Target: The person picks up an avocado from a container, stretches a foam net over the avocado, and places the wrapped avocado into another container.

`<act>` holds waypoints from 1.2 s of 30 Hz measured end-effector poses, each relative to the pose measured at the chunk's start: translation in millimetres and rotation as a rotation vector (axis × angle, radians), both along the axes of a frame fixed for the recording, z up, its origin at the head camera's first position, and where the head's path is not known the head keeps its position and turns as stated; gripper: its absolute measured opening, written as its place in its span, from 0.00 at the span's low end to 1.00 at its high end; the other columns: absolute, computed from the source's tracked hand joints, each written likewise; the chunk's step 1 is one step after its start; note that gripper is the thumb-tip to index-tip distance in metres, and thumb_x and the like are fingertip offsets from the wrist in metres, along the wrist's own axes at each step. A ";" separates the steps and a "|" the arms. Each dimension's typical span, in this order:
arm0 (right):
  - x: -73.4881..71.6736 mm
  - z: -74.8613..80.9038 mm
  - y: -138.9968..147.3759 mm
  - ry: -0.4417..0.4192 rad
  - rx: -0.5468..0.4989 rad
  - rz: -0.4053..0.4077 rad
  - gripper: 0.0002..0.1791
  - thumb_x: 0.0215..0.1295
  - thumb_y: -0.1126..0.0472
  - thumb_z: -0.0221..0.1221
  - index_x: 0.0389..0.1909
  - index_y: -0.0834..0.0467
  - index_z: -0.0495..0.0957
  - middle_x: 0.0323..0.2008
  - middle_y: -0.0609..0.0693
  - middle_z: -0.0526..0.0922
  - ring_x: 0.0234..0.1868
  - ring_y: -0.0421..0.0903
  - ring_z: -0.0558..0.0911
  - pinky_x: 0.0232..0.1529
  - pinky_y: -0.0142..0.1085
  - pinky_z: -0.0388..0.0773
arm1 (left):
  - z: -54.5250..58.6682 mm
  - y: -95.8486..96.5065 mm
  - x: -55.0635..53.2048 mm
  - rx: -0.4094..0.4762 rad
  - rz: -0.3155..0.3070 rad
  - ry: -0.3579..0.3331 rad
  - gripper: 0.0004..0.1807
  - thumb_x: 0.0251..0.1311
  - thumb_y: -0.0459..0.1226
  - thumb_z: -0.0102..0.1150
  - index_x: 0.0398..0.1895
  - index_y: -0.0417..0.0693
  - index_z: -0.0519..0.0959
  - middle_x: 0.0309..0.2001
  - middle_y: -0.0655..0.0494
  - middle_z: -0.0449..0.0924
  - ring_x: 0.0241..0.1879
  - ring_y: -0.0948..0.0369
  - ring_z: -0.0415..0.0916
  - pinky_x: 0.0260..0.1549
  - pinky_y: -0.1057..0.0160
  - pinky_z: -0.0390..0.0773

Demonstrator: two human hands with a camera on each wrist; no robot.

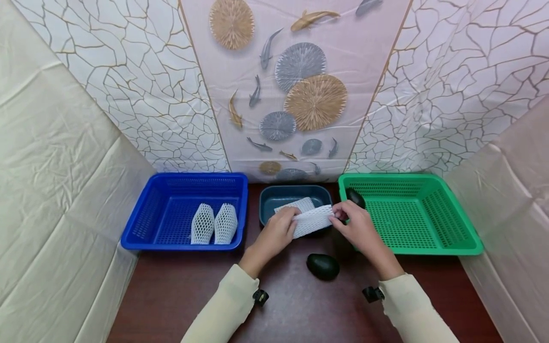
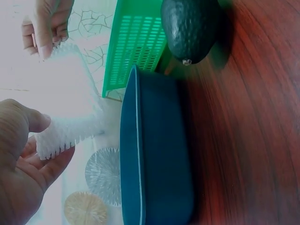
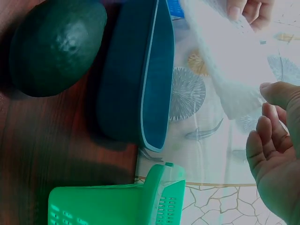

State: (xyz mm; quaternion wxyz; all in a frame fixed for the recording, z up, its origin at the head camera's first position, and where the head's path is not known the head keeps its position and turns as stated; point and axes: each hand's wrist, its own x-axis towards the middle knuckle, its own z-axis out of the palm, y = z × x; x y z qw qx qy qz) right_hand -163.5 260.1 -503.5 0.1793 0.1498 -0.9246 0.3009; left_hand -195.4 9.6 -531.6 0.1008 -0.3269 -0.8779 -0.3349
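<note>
Stretched between both hands over the dark teal tray (image 1: 296,190) is a white foam net sleeve (image 1: 313,221), lying flat. My left hand (image 1: 279,226) pinches its left end between thumb and fingers, as the left wrist view shows. At the other end, the thumb and fingertips of my right hand (image 1: 353,221) grip the edge. Another foam net sleeve (image 1: 302,204) lies in the tray, partly covered by the held one. A dark green avocado (image 1: 323,267) rests on the table in front of the tray, also large in the right wrist view (image 3: 58,47).
A blue basket (image 1: 147,209) at left holds two bulging white foam nets (image 1: 214,224) side by side. The green basket (image 1: 461,214) stands at right, with a dark avocado (image 1: 355,197) at its left side, behind my right hand. Patterned cloth (image 1: 283,157) hangs behind.
</note>
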 end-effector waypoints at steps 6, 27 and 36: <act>3.2 -0.2 -0.2 0.008 -0.026 0.056 0.11 0.61 0.64 0.72 0.38 0.54 0.78 0.39 0.48 0.82 0.37 0.44 0.80 0.37 0.39 0.79 | 1.5 3.3 5.5 0.001 -0.023 0.033 0.10 0.72 0.33 0.58 0.54 0.43 0.78 0.51 0.48 0.84 0.51 0.55 0.82 0.53 0.55 0.82; 10.9 6.3 -13.5 0.132 -0.024 0.212 0.16 0.59 0.66 0.73 0.47 0.58 0.81 0.38 0.50 0.87 0.32 0.37 0.81 0.31 0.36 0.82 | 26.3 19.7 14.8 0.033 -0.043 0.073 0.15 0.77 0.38 0.53 0.60 0.44 0.79 0.52 0.51 0.82 0.50 0.58 0.82 0.51 0.57 0.83; 15.3 -4.4 -8.5 0.124 -0.004 0.269 0.15 0.56 0.68 0.74 0.40 0.57 0.78 0.33 0.48 0.84 0.29 0.41 0.81 0.29 0.34 0.80 | 33.2 20.3 15.1 0.146 -0.037 0.070 0.11 0.77 0.36 0.52 0.55 0.44 0.81 0.46 0.51 0.82 0.45 0.58 0.81 0.48 0.58 0.82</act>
